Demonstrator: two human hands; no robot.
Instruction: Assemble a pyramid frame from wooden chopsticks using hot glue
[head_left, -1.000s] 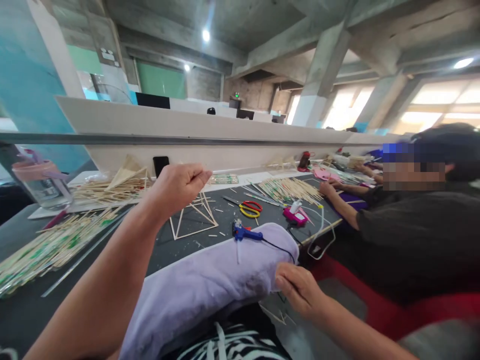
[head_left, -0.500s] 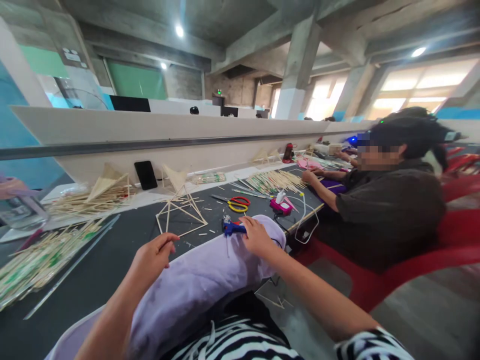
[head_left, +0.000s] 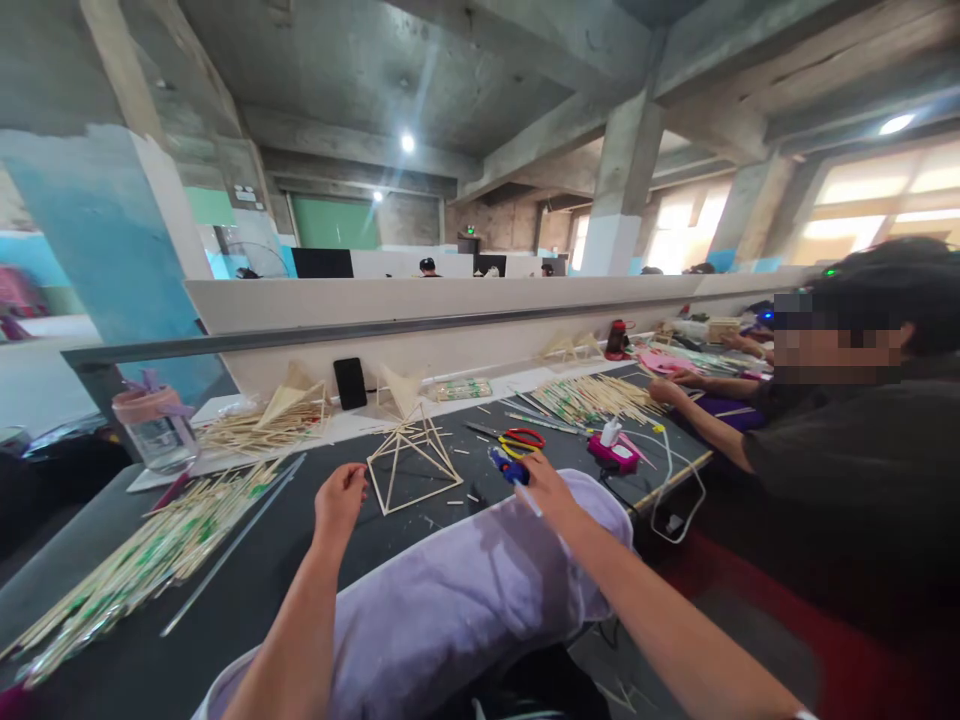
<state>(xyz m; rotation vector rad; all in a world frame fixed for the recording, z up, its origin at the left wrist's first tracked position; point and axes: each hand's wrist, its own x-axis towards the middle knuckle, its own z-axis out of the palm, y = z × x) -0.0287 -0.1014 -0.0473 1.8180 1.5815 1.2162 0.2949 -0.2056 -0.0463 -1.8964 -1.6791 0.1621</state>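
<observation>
The glue gun [head_left: 511, 468] is blue (the cloth [head_left: 457, 590], pale lavender).

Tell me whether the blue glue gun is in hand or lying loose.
In hand: the right hand has its fingers around the blue glue gun, whose blue body shows just beyond them.

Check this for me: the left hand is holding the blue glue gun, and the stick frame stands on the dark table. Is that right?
Not quite: the head view shows the right hand holding the blue glue gun, not the left hand. The stick frame does stand on the dark table.
</observation>
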